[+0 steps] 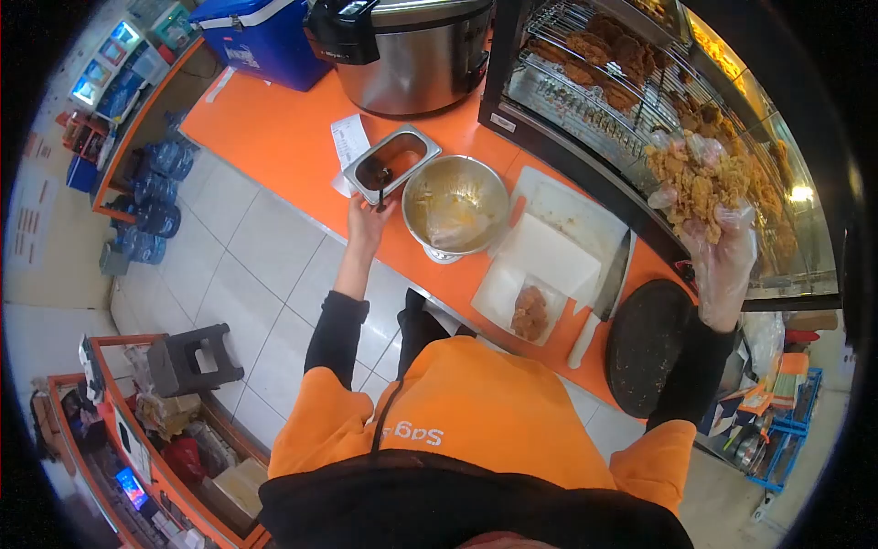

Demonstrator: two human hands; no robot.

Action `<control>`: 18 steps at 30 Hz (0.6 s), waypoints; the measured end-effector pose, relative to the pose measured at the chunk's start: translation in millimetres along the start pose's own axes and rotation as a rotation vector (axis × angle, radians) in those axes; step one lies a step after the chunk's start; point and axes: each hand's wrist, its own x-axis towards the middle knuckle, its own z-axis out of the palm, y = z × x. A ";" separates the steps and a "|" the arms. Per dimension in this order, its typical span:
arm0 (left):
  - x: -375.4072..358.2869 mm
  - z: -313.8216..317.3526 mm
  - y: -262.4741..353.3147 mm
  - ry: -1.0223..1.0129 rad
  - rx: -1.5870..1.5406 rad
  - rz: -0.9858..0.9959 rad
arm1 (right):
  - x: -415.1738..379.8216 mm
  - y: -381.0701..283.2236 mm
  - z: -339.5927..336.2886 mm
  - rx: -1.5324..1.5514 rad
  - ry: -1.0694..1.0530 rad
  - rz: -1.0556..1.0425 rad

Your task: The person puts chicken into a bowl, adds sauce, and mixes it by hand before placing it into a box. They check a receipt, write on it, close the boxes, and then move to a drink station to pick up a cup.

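Note:
My left hand (367, 225) is at the near corner of a small steel food pan (409, 139) holding dark reddish sauce. Its fingers are closed around the handle end of a spoon (380, 189) that stands in the sauce. My right hand (727, 252), in a clear plastic glove, is raised at the display case, its fingers curled on a clump of crispy fried chicken (700, 183). Between my hands stands a steel bowl (457, 188) with yellowish residue and clear plastic inside. Raw chicken (530, 313) lies in a white tray (489, 293).
A knife (583, 340) and a round dark board (640, 366) are on the orange counter (265, 137). The glass display case (512, 123) holds fried pieces on racks. A large steel cooker (412, 73) and a blue cooler box (265, 41) stand behind.

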 end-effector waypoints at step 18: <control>-116.8 -24.8 -108.6 -0.370 1.886 0.887 | 5.9 16.7 -8.3 0.100 -0.136 0.072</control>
